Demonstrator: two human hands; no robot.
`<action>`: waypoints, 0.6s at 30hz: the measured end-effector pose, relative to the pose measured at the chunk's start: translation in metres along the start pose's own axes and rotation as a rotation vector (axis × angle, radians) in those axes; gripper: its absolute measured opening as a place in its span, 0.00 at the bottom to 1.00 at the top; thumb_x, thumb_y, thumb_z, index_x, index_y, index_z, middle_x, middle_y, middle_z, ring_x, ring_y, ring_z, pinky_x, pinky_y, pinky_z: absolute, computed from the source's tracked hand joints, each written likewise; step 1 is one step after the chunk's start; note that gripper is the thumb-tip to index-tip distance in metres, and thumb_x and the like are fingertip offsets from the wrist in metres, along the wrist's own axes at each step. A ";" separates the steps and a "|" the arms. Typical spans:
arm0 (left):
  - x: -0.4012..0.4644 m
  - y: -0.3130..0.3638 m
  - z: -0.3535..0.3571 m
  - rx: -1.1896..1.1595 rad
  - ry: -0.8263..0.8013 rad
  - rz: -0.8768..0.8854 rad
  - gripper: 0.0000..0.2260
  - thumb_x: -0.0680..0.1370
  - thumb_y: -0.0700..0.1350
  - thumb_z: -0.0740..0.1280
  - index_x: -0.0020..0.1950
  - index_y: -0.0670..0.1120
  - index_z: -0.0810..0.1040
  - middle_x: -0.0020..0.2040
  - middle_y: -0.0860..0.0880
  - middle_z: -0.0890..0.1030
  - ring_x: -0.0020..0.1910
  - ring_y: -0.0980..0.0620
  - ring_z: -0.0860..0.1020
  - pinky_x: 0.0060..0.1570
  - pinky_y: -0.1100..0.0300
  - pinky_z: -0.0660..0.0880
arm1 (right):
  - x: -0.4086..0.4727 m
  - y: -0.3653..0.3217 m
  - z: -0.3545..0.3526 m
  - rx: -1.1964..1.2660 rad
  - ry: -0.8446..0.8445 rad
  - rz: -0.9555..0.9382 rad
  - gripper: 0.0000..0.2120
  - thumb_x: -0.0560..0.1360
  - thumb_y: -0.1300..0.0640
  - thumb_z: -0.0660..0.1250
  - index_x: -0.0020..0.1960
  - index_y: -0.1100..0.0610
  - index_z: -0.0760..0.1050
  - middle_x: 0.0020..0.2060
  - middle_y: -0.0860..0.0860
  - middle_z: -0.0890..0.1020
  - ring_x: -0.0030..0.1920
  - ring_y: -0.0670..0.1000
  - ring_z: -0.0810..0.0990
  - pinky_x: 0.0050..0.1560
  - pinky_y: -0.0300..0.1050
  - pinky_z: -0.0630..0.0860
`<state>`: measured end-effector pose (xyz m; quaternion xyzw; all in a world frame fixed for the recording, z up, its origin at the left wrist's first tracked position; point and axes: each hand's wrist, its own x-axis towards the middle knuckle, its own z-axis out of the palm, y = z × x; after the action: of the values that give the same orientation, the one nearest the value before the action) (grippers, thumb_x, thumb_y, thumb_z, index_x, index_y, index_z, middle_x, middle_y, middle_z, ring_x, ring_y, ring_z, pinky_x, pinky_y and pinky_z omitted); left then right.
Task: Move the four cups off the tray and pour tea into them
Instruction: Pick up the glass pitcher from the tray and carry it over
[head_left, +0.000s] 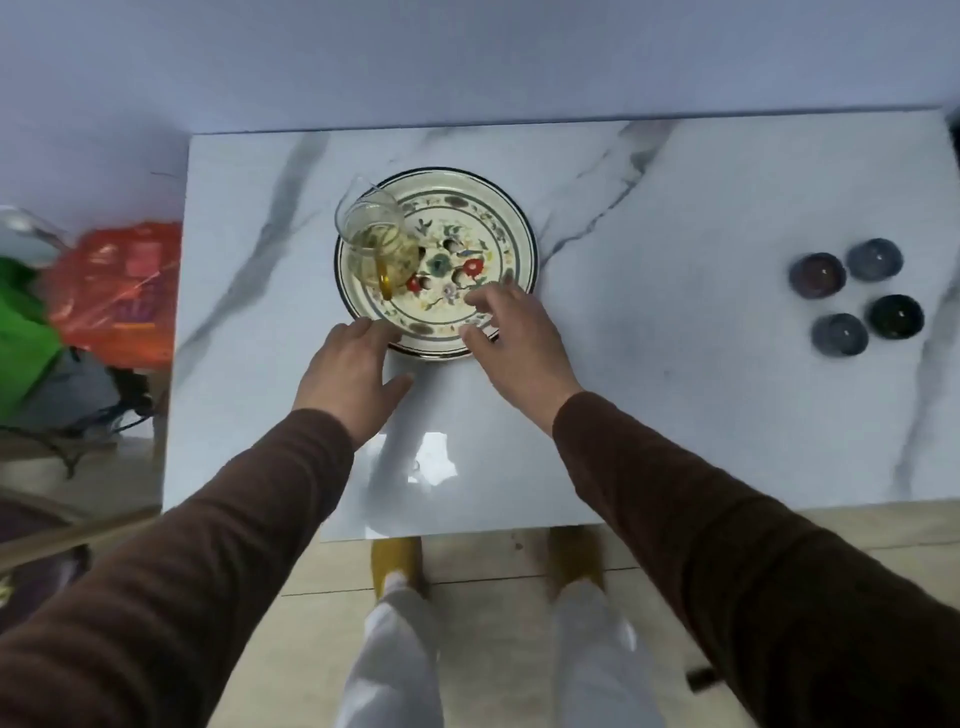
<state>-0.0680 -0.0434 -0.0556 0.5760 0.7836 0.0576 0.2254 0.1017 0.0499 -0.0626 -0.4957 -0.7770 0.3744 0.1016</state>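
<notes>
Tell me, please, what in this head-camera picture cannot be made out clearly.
- Four cups: whether they hold tea; too small, dark and glossy.
- Tray: near rim hidden by the left hand and right hand; contact with it unclear.
- Glass pitcher: spout and far wall faint, clear glass against the tray.
- Bags left of the table: blurred, contents unreadable.

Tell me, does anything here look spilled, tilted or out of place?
Nothing stands out. The glass pitcher stands upright on the tray, no spill shows on the table, and the four cups sit grouped at its right.
</notes>
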 end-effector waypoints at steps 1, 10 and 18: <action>0.004 -0.014 -0.004 0.000 0.002 0.004 0.18 0.73 0.47 0.70 0.61 0.45 0.74 0.57 0.43 0.78 0.57 0.41 0.73 0.57 0.49 0.72 | 0.005 -0.009 0.009 0.025 0.008 0.015 0.14 0.77 0.53 0.65 0.62 0.54 0.75 0.58 0.51 0.78 0.58 0.53 0.75 0.60 0.50 0.73; 0.053 -0.085 -0.018 -0.010 0.052 -0.002 0.19 0.74 0.47 0.69 0.63 0.44 0.73 0.61 0.41 0.76 0.62 0.40 0.70 0.60 0.49 0.69 | 0.045 -0.056 0.078 0.351 0.117 0.242 0.14 0.78 0.47 0.65 0.59 0.53 0.75 0.58 0.49 0.75 0.56 0.49 0.75 0.60 0.52 0.74; 0.077 -0.093 -0.007 -0.023 0.060 0.020 0.19 0.74 0.47 0.69 0.63 0.43 0.73 0.59 0.41 0.75 0.60 0.40 0.70 0.60 0.48 0.70 | 0.069 -0.066 0.109 0.576 0.173 0.354 0.14 0.81 0.48 0.61 0.56 0.57 0.77 0.55 0.53 0.78 0.56 0.52 0.77 0.61 0.55 0.73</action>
<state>-0.1701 -0.0016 -0.1039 0.5793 0.7834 0.0864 0.2078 -0.0355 0.0411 -0.1091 -0.6036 -0.5298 0.5469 0.2363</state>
